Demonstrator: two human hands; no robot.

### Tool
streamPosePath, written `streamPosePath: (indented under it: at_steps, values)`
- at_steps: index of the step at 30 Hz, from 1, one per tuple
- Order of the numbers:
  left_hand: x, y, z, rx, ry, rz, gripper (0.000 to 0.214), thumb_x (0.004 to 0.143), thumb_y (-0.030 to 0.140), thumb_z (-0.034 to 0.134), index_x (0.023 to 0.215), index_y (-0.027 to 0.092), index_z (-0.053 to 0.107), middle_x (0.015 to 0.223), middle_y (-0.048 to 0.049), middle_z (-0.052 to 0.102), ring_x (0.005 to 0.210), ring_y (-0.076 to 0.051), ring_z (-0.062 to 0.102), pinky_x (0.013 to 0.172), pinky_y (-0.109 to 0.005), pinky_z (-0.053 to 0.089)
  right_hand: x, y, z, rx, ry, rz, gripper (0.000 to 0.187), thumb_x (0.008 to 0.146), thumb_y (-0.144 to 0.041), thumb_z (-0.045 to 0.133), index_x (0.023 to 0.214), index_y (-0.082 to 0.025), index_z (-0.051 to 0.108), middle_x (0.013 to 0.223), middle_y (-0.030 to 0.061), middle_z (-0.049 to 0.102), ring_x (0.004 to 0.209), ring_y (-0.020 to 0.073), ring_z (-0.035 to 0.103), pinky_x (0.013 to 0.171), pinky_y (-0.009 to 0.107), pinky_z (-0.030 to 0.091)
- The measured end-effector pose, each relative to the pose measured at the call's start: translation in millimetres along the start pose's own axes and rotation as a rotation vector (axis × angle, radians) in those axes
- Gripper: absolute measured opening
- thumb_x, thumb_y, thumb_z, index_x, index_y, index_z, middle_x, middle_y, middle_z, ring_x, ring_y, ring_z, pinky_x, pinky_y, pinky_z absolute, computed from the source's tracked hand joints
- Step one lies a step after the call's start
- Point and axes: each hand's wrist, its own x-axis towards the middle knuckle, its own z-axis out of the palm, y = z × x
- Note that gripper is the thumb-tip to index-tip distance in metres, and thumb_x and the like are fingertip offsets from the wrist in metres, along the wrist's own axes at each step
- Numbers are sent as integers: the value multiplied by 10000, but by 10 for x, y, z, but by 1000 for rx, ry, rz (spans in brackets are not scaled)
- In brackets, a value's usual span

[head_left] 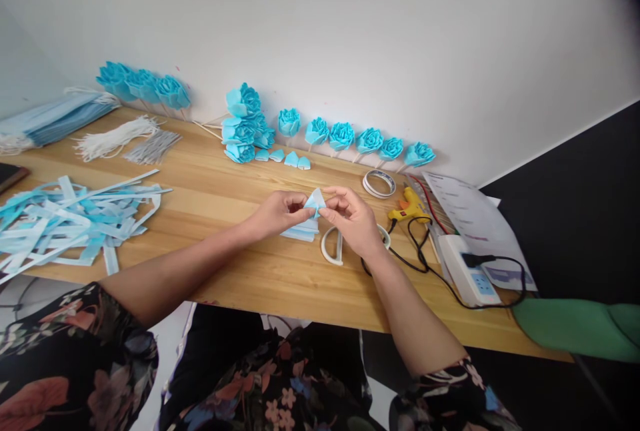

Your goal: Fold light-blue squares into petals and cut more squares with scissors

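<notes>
Between my two hands is a small light-blue fabric petal [315, 199], folded to a point at the top. My left hand [281, 212] pinches its left lower side with thumb and finger. On the other side my right hand [351, 216] pinches its right lower edge. Just beneath lies a small stack of light-blue fabric pieces [301, 232] on the wooden table [260, 271]. White-handled scissors [331, 251] rest under my right hand, their blades hidden. Several finished petals [291, 158] lie farther back.
Blue fabric roses [342, 136] on sticks lean along the wall. Cut strips [75, 218], face masks [60, 118], white cords [117, 138] and grey wires [153, 146] lie left. Tape [379, 183], a yellow glue gun [413, 206], its cord and a power strip [467, 271] sit right.
</notes>
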Motion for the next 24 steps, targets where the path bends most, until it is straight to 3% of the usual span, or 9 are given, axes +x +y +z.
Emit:
streamPosePath:
  at_steps: [3,8,24]
  values:
    - [-9,17,-7,-11,-17,-18,364,865,421,525,622,158,461,590,36,378,568,-84,349,531,-223,278,6,-7,-1,9,-14,9,528,801,-303,693,1308,-265,550,776,-30,671,716,122,611,706,265,474]
    - [-1,-8,2,-40,3,-14,385,850,446,561,618,157,458,585,41,370,565,-81,345,526,-221,271,11,-30,-6,-17,-11,10,566,795,-288,682,1345,-271,548,754,-37,658,701,118,598,711,266,478]
    - [8,-72,22,-71,21,-33,301,812,387,597,656,156,485,611,34,417,581,-86,388,547,-230,308,-18,-45,-20,-29,2,11,383,868,-389,618,1226,-260,662,847,9,703,768,157,644,741,302,527]
